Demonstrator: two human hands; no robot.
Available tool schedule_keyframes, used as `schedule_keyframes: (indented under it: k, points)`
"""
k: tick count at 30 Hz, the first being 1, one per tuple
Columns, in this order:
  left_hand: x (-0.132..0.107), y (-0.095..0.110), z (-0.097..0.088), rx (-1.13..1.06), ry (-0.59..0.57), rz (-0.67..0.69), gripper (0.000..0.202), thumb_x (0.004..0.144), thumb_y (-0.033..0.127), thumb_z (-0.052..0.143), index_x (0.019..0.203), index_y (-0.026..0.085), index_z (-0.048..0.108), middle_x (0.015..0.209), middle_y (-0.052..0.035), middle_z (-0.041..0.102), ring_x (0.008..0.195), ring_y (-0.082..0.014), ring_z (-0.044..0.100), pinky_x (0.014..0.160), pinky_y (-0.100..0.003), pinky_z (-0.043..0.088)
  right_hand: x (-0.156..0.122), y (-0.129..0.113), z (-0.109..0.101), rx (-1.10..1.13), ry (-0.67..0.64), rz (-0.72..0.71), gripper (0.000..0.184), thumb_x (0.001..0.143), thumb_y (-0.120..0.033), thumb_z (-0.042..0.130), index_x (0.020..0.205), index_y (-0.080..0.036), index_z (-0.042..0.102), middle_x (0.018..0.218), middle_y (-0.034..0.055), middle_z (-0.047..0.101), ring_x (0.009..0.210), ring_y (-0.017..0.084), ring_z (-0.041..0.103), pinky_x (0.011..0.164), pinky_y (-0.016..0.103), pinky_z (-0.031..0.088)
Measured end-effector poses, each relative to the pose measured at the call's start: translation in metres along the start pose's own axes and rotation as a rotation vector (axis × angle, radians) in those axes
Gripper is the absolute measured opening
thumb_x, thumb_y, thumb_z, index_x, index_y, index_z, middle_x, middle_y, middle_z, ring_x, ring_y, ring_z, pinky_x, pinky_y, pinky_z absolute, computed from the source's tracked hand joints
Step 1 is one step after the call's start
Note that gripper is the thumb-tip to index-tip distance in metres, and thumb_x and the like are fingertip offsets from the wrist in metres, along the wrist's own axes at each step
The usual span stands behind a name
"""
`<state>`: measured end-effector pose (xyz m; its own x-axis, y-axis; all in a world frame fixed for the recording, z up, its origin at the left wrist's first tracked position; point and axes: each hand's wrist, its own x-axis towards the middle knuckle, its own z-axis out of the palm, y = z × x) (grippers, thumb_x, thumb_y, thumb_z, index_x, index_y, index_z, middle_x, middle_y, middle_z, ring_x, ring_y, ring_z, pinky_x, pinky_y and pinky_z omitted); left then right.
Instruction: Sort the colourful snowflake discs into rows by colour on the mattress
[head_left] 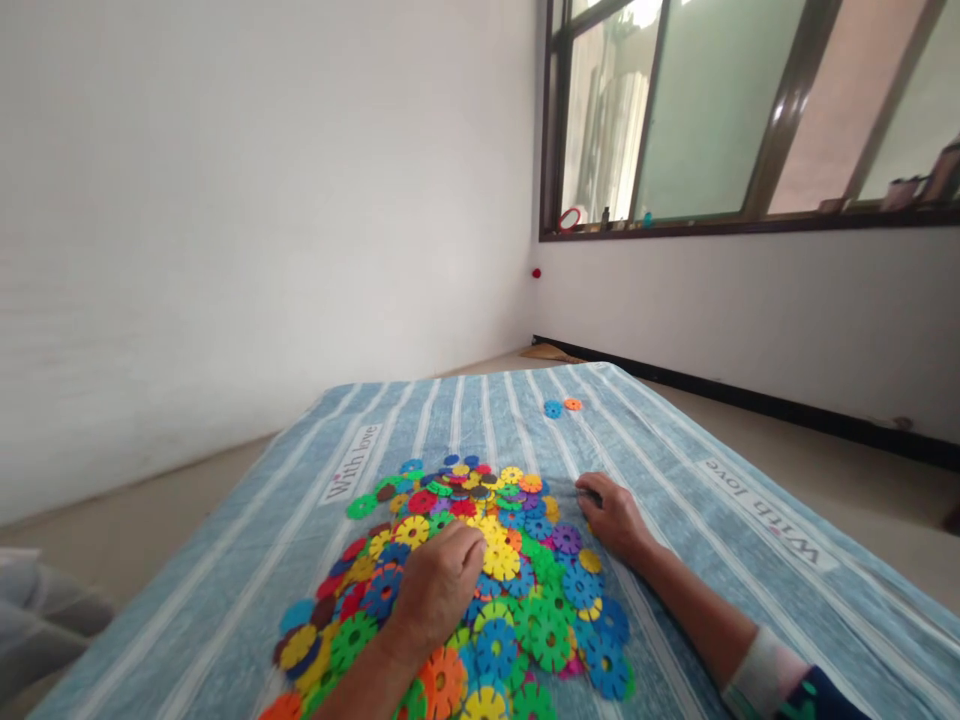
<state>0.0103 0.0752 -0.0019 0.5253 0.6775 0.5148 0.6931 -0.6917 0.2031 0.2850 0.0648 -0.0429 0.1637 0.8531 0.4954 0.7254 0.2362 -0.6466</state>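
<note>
A broad heap of flat plastic notched discs (497,645) in many colours lies on the striped cloth. Over the heap's middle, my left hand (441,580) is closed, its fingers curled under and hidden from view. A group of yellow discs (501,550) lies right beside its knuckles. My right hand (613,515) rests on the cloth just past the heap's right edge, fingers loosely bent and apart, with nothing visible in them. The purple disc (566,539) is among the discs nearest to it.
A blue disc (553,409) and an orange disc (573,404) lie apart near the table's far end. The blue striped tablecloth (247,600) covers the table. White walls and a window (720,110) with small items on its sill stand beyond. Grey fabric (45,610) shows at lower left.
</note>
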Motion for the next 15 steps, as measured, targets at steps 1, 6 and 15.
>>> schedule_keyframes:
  k: [1, 6, 15]
  points:
    - [0.000, 0.001, 0.000, -0.012, -0.004, -0.008, 0.026, 0.085, 0.020, 0.038, 0.068, 0.018, 0.058, 0.065, -0.0012, 0.057, 0.062, -0.0125, 0.057, 0.058, -0.021, 0.042, -0.002, 0.000, -0.001, 0.017, 0.005, 0.004, 0.020, 0.072, -0.016, 0.049, 0.086, -0.019, 0.062, 0.091, 0.0053, 0.064, 0.087, 0.020, 0.060, 0.083, 0.032, 0.045]
    - [0.001, 0.005, -0.002, -0.035, -0.017, -0.017, 0.027, 0.086, 0.020, 0.037, 0.066, 0.018, 0.056, 0.064, -0.0011, 0.055, 0.061, -0.0124, 0.056, 0.058, -0.021, 0.040, -0.011, 0.001, -0.007, 0.097, -0.004, 0.060, 0.019, 0.073, -0.020, 0.050, 0.086, -0.019, 0.063, 0.091, 0.0045, 0.066, 0.087, 0.020, 0.061, 0.083, 0.032, 0.046]
    - [0.002, 0.004, -0.002, -0.064, 0.004, 0.001, 0.025, 0.085, 0.020, 0.039, 0.068, 0.018, 0.057, 0.064, -0.0009, 0.055, 0.060, -0.0120, 0.055, 0.057, -0.021, 0.040, -0.018, -0.002, -0.015, 0.193, -0.067, 0.157, 0.018, 0.072, -0.024, 0.054, 0.086, -0.019, 0.065, 0.089, 0.0041, 0.067, 0.085, 0.019, 0.063, 0.081, 0.031, 0.047]
